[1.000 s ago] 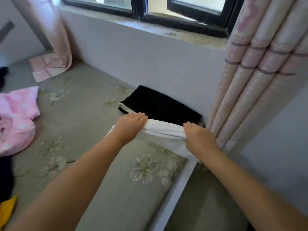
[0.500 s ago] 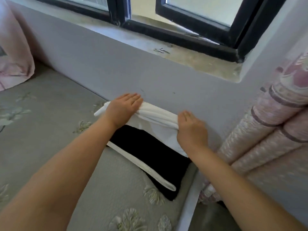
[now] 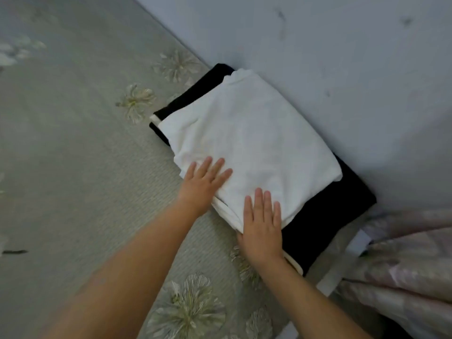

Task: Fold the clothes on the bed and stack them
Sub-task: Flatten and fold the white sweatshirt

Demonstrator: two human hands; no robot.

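- The left hand [image 3: 204,183] lies flat, palm down, fingers straight and slightly spread, pressing the near-left edge of the folded white garment [image 3: 247,140]; it grips nothing.
- The right hand [image 3: 261,225] is also flat and palm down, fingers straight and close together, resting on the near corner of the white garment, with its heel over the cream-trimmed edge below.
- Both bare forearms reach in from the bottom of the view, the left one at a slant from the lower left, the right one from the lower right.
- The white garment sits on top of a folded black garment [image 3: 325,221], which shows beyond it on the far-left and right sides; a cream trim band [image 3: 294,264] runs along the black garment's near edge.
- No writing or label can be read on either garment.
- The stack lies on the bed [image 3: 73,155], covered in a grey-green quilted spread with pale flower prints, pushed up against the grey wall [image 3: 318,57].
- To the right of the stack hangs a pink patterned curtain [image 3: 411,265], beside the bed's white edge [image 3: 342,265].
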